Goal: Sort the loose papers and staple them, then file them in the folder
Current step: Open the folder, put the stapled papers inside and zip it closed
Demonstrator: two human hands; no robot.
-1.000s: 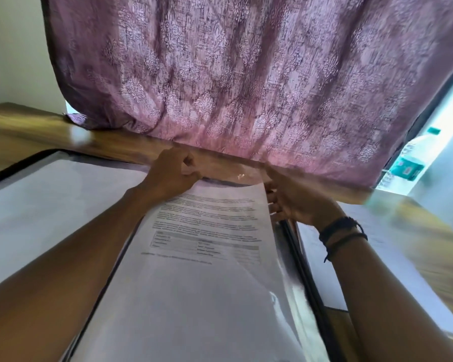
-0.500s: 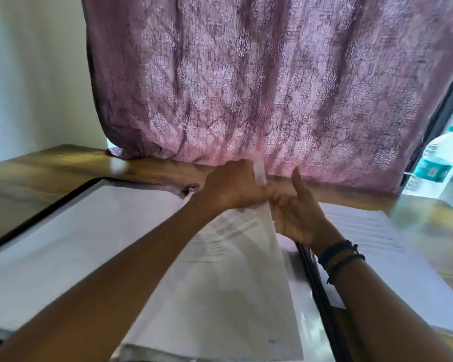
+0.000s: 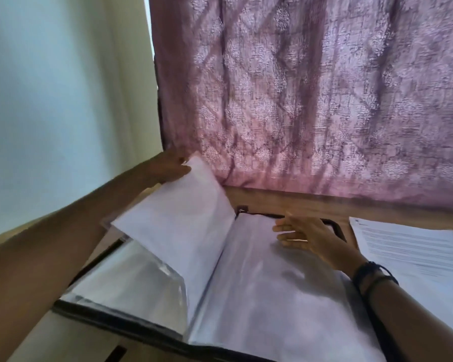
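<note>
Plastic sleeve is pinched at its top corner by your left grip; turn it slowly so it does not crease. Your right grip lies flat, fingers straight, on the folder; papers wait just right of it.

Wooden worktop carrying an open clear-sleeve folder beneath the right grip; printed papers lie just right of that grip.

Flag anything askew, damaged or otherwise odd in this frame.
Nothing looks damaged or spilled. The left hand pinches one sleeve of the open folder, lifted and bowed; the right hand lies flat on the facing page. Printed papers lie beside the folder, unfiled.
</note>
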